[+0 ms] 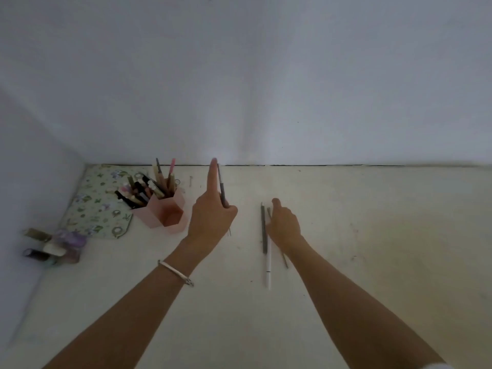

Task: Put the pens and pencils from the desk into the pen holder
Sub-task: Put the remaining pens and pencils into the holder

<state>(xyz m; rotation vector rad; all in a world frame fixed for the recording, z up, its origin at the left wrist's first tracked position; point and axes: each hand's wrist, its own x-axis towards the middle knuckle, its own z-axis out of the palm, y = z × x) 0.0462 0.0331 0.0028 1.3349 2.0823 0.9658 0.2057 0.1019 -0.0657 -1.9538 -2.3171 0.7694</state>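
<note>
A pink hexagonal pen holder (165,213) stands on the white desk at the left, with several pens and pencils sticking out of it. My left hand (211,211) is raised just right of the holder, shut on a grey pencil (222,189) that points up, index finger extended. My right hand (283,222) rests on the desk over a thin pencil (285,258). A dark grey pencil (263,227) and a white pen (268,265) lie just left of that hand.
A floral pouch (95,203) lies behind and left of the holder, against the wall corner. Small bottles and tubes (53,245) sit at the desk's left edge. A white wall runs along the desk's far edge.
</note>
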